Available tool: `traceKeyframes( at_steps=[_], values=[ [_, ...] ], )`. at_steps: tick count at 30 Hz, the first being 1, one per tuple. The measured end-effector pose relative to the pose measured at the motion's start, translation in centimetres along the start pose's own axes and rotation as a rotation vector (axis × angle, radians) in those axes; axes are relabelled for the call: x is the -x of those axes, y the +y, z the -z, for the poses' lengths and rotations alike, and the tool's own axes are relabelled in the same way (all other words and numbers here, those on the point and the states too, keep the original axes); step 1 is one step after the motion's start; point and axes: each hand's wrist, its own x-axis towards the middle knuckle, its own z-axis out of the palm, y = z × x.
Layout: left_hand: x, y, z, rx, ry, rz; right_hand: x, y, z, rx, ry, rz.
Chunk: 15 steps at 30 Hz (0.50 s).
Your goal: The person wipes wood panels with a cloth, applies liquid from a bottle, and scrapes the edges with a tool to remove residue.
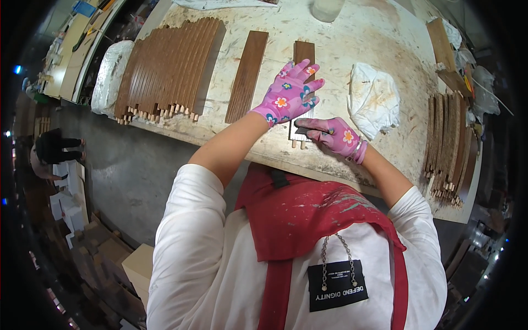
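We see left hand (289,98) palm down on the board (304,50), fingers spread apart. Right hand (340,137) at its 4 o'clock, fingers bent, finger and thumb closed on a dark pad (301,131) at the board's near end. Pegs (303,145) jut out there at 6. Both hands gloved, pink floral. From the board, we mark: loose plank (247,77) at 9, plank stack (170,66) beyond it; stained rag (374,99) at 3; second stack (448,137) at 4; jar (327,9) between 12 and 1. All on the table (396,47).
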Motion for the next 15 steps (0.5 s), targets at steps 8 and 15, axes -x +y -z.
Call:
traceKeyframes(
  at_steps=[8,15],
  values=[
    [0.1,-0.2,0.0,0.012,0.013,0.003,0.2,-2.0,0.6,0.191,-0.025,-0.048],
    [0.0,-0.1,0.0,0.010,0.009,-0.002,0.3,-1.3,0.3,0.231,-0.004,0.023]
  ],
)
